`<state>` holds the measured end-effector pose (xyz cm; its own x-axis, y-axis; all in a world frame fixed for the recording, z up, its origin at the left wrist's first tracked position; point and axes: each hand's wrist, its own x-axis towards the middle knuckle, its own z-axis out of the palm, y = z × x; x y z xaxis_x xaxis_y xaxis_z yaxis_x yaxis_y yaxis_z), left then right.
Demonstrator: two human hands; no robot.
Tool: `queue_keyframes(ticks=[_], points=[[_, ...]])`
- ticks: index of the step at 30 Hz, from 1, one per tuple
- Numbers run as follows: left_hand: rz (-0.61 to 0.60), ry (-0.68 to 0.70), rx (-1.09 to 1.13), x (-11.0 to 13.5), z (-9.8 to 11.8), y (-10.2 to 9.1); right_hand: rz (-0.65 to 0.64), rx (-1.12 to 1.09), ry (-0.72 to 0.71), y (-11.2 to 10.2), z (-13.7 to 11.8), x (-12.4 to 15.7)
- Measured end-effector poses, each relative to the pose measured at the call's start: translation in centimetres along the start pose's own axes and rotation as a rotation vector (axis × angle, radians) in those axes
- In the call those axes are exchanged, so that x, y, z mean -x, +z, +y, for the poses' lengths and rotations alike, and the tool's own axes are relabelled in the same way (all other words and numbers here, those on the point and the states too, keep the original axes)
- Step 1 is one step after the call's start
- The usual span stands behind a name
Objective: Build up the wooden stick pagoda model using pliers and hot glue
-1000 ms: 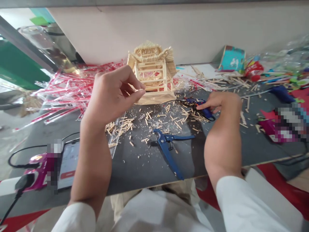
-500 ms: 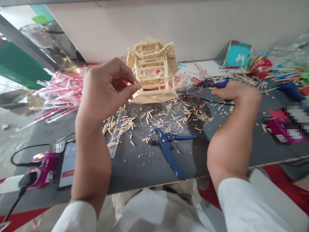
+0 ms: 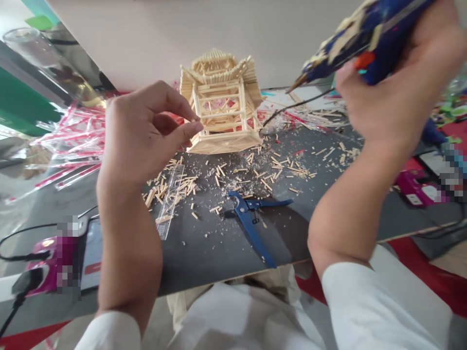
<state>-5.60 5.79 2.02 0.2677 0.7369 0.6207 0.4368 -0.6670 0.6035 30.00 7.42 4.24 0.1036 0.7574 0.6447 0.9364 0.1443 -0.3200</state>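
Observation:
My right hand point(image 3: 397, 97) grips a blue hot glue gun point(image 3: 350, 46) at the upper right. Dried glue coats its body, and its nozzle points down and left. At the left, my left hand point(image 3: 146, 131) is closed in a pinch, with a tiny pale piece just showing at the fingertips, too small to name. Those fingertips are in front of the left side of a small stick-built house model point(image 3: 221, 107); whether they touch it I cannot tell. The model stands upright with a slatted roof and an open frame.
Blue cutters point(image 3: 251, 223) lie on the dark table point(image 3: 204, 262). Short cut sticks point(image 3: 270, 182) and a clear ruler point(image 3: 170, 201) are around them. Red-and-white plastic wrappers point(image 3: 73, 146) pile up at the left, near a phone point(image 3: 91, 253) and a purple power strip point(image 3: 47, 262). A black cord point(image 3: 299, 103) crosses behind.
My right hand has lifted the glue gun from the back right of the table, up and toward me. My left hand keeps its pinch near the model. The view has shifted slightly.

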Motion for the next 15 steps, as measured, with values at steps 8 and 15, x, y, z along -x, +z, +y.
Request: queue_keyframes(ticks=[8, 15], points=[[-0.044, -0.186, -0.082, -0.4, 1.7, -0.1, -0.062, 0.185, -0.319, 0.3, -3.0, 0.4], [-0.029, -0.181, -0.104, -0.5, 1.7, -0.1, -0.150, 0.210, -0.327, 0.4, -3.6, 0.2]])
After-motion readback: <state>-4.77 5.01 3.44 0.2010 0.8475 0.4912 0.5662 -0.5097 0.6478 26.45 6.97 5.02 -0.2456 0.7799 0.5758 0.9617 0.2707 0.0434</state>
